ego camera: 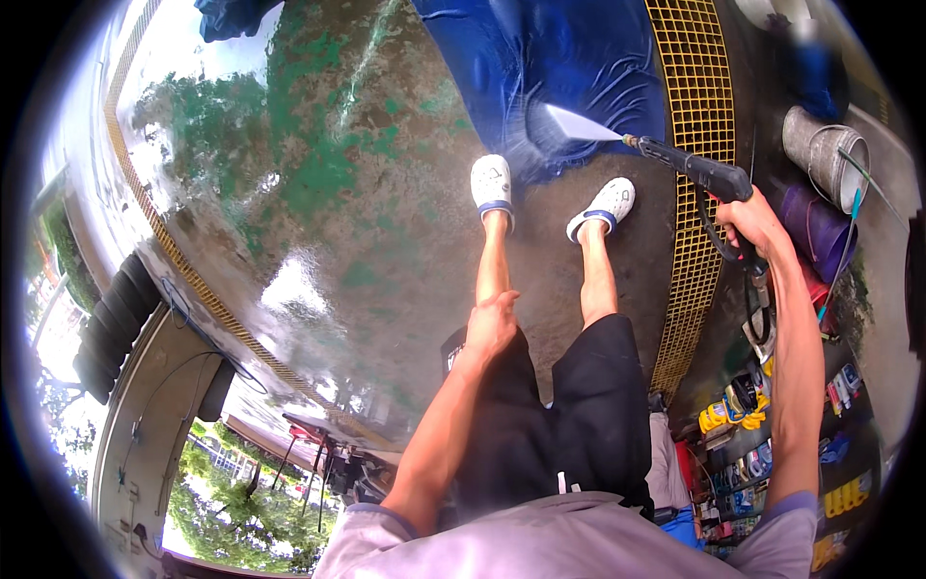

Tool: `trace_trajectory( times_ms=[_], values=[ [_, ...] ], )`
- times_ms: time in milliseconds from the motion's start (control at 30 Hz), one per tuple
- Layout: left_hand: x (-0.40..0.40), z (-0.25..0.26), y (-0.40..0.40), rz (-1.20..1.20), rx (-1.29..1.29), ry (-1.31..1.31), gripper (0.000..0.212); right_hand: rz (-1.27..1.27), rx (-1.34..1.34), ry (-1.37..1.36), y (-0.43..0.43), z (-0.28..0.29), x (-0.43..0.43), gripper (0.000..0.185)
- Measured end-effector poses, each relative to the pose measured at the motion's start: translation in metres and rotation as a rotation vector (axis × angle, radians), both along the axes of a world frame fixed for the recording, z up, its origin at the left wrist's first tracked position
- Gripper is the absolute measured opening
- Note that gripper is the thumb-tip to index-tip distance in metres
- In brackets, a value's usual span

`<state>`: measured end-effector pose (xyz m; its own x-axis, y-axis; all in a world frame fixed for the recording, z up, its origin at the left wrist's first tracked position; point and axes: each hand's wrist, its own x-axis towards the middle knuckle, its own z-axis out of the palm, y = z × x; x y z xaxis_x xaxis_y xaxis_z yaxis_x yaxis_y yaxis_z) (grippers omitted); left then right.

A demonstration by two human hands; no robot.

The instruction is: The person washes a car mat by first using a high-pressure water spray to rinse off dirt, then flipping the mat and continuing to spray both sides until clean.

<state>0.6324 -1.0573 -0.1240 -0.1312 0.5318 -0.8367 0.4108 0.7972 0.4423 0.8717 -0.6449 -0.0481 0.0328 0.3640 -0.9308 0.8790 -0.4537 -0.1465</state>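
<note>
My right hand (754,223) grips a black pressure washer spray gun (698,171) by its handle, on the right. From its brass nozzle (631,140) a white fan of water (579,124) strikes a wet blue plastic sheet (571,43) spread on the floor. The sheet is wrinkled where the water lands, just beyond my white clogs (492,181). On my left knee rests my left hand (493,322), with no object visible in it. Its fingers are partly hidden, so their closure is unclear.
A yellow floor grating (698,79) runs along the sheet's right side. Beyond it lie a grey bucket (814,148) and a purple bucket (810,224). Shelves with yellow-packaged goods (734,412) stand lower right. The wet floor (376,217) has worn green paint.
</note>
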Motion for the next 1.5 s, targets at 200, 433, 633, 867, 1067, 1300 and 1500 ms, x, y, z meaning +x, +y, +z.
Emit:
trace_trajectory(
  times_ms=[200,433,633,867,1067,1300,1500],
  values=[
    [0.004,0.011,-0.001,0.014,-0.023,-0.021,0.034,-0.061,-0.041,-0.024,-0.017,0.007,0.015,0.019],
    [0.017,0.018,0.0,0.028,-0.003,0.008,0.036,0.03,-0.09,-0.037,-0.024,0.006,0.022,0.027],
    [0.034,0.02,0.009,-0.046,-0.036,0.01,0.039,0.009,-0.074,0.011,-0.027,-0.002,0.043,0.024],
    [0.042,0.018,0.014,-0.09,-0.026,0.058,0.04,-0.094,-0.079,0.099,-0.026,0.019,0.046,0.023],
    [0.064,0.055,0.048,-0.04,0.211,0.117,0.04,-0.105,-0.066,0.122,-0.019,0.032,0.073,0.013],
    [0.067,0.081,0.087,0.006,0.281,0.09,0.042,-0.091,0.003,0.148,-0.007,0.067,0.07,0.018],
    [0.063,0.075,0.065,-0.056,0.261,0.108,0.044,-0.032,0.034,0.099,-0.02,0.076,0.076,0.02]
  ],
)
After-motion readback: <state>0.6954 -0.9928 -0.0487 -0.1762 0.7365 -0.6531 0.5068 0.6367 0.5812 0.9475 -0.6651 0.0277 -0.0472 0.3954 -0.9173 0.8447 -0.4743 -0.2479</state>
